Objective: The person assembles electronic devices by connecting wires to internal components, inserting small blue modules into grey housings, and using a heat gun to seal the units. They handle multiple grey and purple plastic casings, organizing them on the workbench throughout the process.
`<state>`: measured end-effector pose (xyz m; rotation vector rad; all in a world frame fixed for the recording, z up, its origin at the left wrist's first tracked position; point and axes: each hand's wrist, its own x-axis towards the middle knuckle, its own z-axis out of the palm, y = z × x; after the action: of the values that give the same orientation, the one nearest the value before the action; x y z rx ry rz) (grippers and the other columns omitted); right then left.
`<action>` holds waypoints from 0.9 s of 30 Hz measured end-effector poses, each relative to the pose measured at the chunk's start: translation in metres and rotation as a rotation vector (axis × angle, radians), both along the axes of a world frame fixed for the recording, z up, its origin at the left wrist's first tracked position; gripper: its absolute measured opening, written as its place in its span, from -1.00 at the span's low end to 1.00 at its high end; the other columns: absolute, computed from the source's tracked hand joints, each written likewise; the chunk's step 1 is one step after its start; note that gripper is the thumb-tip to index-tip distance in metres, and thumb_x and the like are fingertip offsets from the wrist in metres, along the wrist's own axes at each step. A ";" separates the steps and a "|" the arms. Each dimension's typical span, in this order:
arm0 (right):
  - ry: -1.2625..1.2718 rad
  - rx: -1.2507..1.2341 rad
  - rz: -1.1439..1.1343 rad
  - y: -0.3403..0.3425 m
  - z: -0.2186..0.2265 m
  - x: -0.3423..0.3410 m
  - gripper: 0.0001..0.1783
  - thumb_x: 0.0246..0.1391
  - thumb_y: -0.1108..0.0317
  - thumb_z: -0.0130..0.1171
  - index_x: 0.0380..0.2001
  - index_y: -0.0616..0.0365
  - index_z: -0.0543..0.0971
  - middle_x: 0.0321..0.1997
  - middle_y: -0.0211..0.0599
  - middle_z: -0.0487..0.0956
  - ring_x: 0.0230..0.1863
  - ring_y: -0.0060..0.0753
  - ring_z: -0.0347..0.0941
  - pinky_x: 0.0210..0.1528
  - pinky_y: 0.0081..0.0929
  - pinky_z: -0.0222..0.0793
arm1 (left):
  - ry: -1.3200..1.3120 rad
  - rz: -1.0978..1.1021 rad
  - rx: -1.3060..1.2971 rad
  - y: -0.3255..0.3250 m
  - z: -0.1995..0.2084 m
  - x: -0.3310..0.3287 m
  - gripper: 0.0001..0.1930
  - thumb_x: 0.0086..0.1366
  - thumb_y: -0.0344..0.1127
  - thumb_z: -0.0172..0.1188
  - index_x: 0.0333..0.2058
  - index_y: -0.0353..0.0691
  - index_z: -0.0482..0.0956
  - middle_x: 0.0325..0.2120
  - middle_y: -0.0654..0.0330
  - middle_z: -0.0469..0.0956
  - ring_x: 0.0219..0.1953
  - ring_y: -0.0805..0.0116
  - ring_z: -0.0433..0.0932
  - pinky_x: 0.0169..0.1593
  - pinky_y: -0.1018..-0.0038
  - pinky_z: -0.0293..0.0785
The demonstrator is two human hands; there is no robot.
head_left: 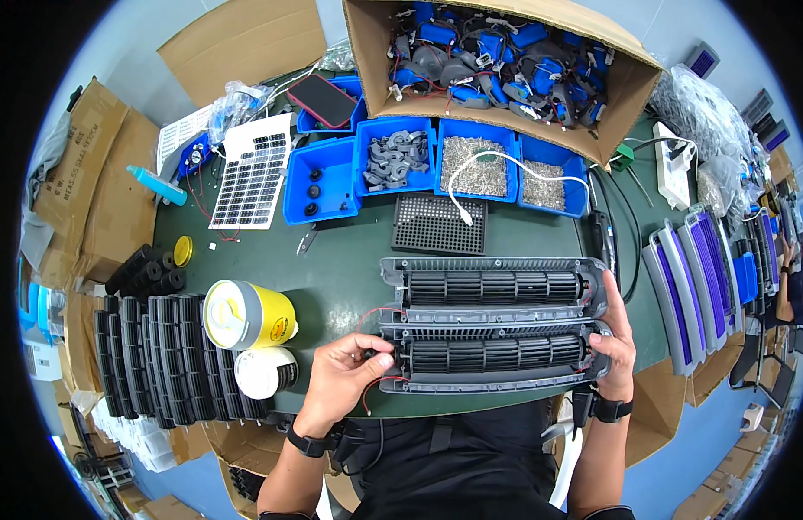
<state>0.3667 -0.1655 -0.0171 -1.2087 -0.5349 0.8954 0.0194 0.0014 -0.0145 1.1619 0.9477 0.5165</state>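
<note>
Two dark grey fan housings lie side by side in front of me, a far one (497, 316) and a near one (471, 381). Each has a black ribbed roller (497, 354) along its middle and a thin red wire at its left end. My left hand (343, 381) is closed, thumb and forefinger pinching a small black part (369, 353) at the near housing's left end. Round the right ends of both housings wraps my right hand (618, 342), its thumb on the near one and its fingers by the far one.
Blue bins (322, 178) hold grey clips, small screws and black rings. Behind them a cardboard box (631, 108) is filled with blue-and-grey wired motors. Black rollers (163, 355) and a yellow tub (276, 316) stand left. A black perforated tray (438, 225), an electric screwdriver (602, 234) and purple-grey panels (692, 277) are nearby.
</note>
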 end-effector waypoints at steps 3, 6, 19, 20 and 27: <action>-0.013 -0.001 -0.008 0.000 -0.002 0.000 0.20 -0.30 0.32 0.24 0.55 0.32 0.14 0.44 0.06 0.41 0.42 -0.11 0.36 0.53 -0.29 0.09 | 0.085 -0.015 0.018 0.002 -0.004 -0.005 -0.86 0.37 -0.55 0.34 -0.12 -0.36 0.66 -0.29 0.26 0.66 -0.30 0.60 0.59 -0.21 0.60 0.58; -0.014 -0.007 -0.013 -0.001 0.000 0.000 0.20 -0.30 0.31 0.23 0.55 0.32 0.15 0.43 0.05 0.42 0.42 -0.12 0.37 0.52 -0.30 0.11 | 0.075 -0.032 0.009 0.000 0.003 0.001 -0.88 0.40 -0.58 0.29 -0.11 -0.37 0.66 -0.28 0.27 0.66 -0.28 0.61 0.59 -0.17 0.60 0.60; -0.015 -0.002 -0.003 -0.001 0.000 0.000 0.18 -0.30 0.32 0.22 0.54 0.32 0.16 0.43 0.06 0.42 0.42 -0.11 0.37 0.52 -0.31 0.10 | 0.014 -0.010 0.020 -0.002 -0.001 0.000 -0.87 0.40 -0.58 0.30 -0.11 -0.37 0.67 -0.25 0.28 0.66 -0.24 0.62 0.59 -0.14 0.60 0.60; -0.014 -0.003 -0.003 -0.001 0.000 0.000 0.18 -0.30 0.32 0.23 0.54 0.31 0.16 0.43 0.06 0.42 0.41 -0.11 0.37 0.52 -0.31 0.10 | 0.009 -0.007 0.016 -0.003 -0.001 0.001 -0.87 0.39 -0.58 0.30 -0.11 -0.38 0.67 -0.25 0.29 0.66 -0.24 0.62 0.59 -0.13 0.60 0.60; -0.004 -0.004 -0.013 -0.001 -0.003 0.000 0.19 -0.30 0.33 0.24 0.54 0.31 0.17 0.42 0.03 0.43 0.38 -0.13 0.39 0.51 -0.31 0.12 | -0.068 0.022 0.073 -0.005 -0.001 0.002 -0.84 0.32 -0.68 0.32 -0.15 -0.39 0.69 -0.18 0.16 0.70 -0.16 0.51 0.64 -0.05 0.52 0.64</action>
<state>0.3669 -0.1665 -0.0199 -1.2159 -0.5283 0.8838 0.0217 -0.0039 -0.0158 1.1929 0.8896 0.6086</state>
